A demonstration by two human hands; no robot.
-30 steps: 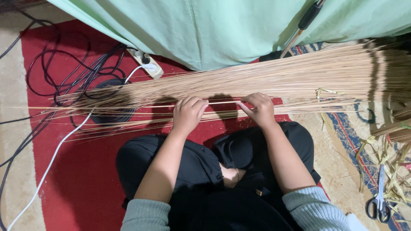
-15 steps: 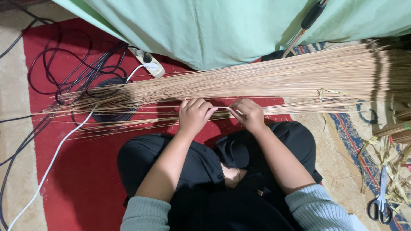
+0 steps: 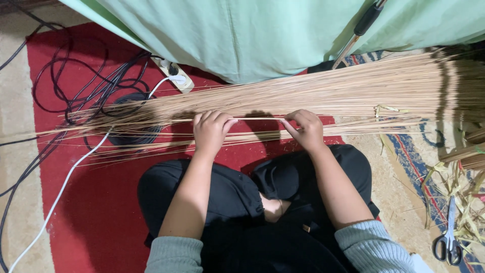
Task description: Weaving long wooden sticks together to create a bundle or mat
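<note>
**Straw-coloured stick bundle, worked by two hands on a red mat**

Straw-pale, thin sticks (image 3: 313, 96) lie in a long sheaf across the floor, running from nine o'clock to three o'clock, thinning to loose tips at the nine o'clock end and packed thick toward three o'clock.

Items, left to right:

- Black cables (image 3: 76, 96), tangled on the red mat (image 3: 65, 202) at ten o'clock; a white cable (image 3: 60, 192) runs down toward seven o'clock.
- White power strip (image 3: 174, 76), just beside the sheaf's upper edge, at eleven o'clock.
- Left hand (image 3: 211, 132), fingers curled and pressed together, tips resting on a few sticks drawn out at the sheaf's near edge.
- Right hand (image 3: 304, 130), fingers bent, pinching the same few sticks, slightly apart from the left.
- Green cloth (image 3: 262, 35), hanging across twelve o'clock, above the sheaf.
- Black-handled tool (image 3: 361, 28), leaning at one o'clock.
- Dry leaf strips (image 3: 465, 202), scattered at four o'clock.
- Scissors (image 3: 447, 242), black-handled, on the floor at five o'clock.

Handling, as judged: each stick looks light, stiff along its length yet springy, and liable to snap if bent sharply. Singles likely slide free easily. Best taken mid-length between fingertips; the whole sheaf is better gripped at the thick three o'clock end.
</note>
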